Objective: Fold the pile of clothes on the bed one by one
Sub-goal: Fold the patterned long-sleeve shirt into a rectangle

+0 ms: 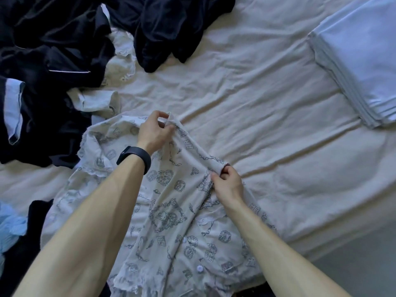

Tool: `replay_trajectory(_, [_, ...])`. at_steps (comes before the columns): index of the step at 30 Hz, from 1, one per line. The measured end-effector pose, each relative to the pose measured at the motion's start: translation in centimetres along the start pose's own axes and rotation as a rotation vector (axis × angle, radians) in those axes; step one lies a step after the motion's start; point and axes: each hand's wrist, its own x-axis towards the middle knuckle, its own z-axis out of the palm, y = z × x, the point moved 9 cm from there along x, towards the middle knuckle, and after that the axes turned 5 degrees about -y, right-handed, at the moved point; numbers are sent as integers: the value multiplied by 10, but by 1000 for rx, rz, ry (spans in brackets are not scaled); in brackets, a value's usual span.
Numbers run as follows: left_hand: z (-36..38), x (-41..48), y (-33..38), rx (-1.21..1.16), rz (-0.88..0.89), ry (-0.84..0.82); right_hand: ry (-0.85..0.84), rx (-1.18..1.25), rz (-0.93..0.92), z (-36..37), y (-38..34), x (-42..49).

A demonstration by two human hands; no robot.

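Left hand: fingers curled, thumb and forefinger pinching the far end of a sleeve. Right hand: fingers curled tight, clamped on the sleeve's near end, tips buried in the cloth. The sleeve is raised between the hands. It belongs to a printed buttoned top lying on the bed, hem cut off at the bottom. Black band on the left wrist. Dark clothes pile upper left and folded pale blue stack on the right, both cropped.
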Motion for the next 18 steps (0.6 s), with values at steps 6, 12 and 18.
replay_trajectory(6, [-15,-75,-47,-177,-4,346,114,15,-44,-6,-5,-24])
replay_trajectory(12, [17,-195,-188,-53,-366,181,-109,-178,25,37,18,-72])
replay_trajectory(18, [41,-287,-288,3,-500,-137,-323,-404,87,110,81,-135])
